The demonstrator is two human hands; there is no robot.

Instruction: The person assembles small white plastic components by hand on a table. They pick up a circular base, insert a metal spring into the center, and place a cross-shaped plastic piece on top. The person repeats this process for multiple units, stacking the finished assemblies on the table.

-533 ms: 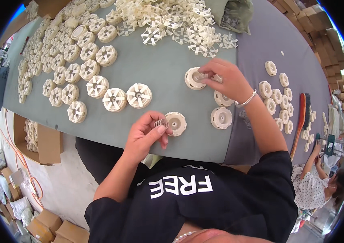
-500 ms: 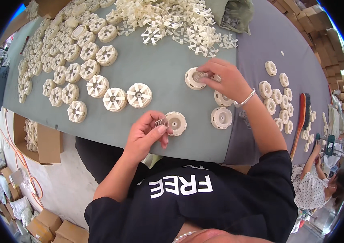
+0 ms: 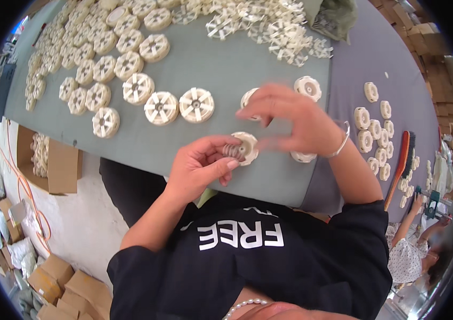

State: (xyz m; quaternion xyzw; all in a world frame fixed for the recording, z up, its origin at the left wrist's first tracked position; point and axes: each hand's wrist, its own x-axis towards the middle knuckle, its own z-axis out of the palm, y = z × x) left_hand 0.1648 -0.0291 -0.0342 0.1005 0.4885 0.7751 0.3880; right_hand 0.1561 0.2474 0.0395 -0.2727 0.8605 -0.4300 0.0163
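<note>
My left hand (image 3: 201,166) pinches a metal coil spring (image 3: 233,151) between thumb and fingers. The spring overlaps the near edge of a cream round housing (image 3: 246,148) lying on the table. My right hand (image 3: 298,120), smeared by motion, hovers just right of that housing with thumb and fingers apart; nothing shows between them. Behind its fingers, another round housing (image 3: 248,100) is partly covered, so its inside is hidden. A third housing (image 3: 307,88) lies beyond the hand, and one more (image 3: 304,157) is half hidden under the wrist.
Several housings with spoked covers (image 3: 196,105) spread across the left. A heap of loose white spoked pieces (image 3: 269,26) lies at the back, beside a green bag (image 3: 333,18). On the right are more housings (image 3: 365,141) and a brush (image 3: 400,165). Another person (image 3: 410,250) works far right.
My right hand has left the far housing, where it held a spring, and come nearer with fingers spread. My left hand keeps its spring by the near housing. The whole view has shifted somewhat.
</note>
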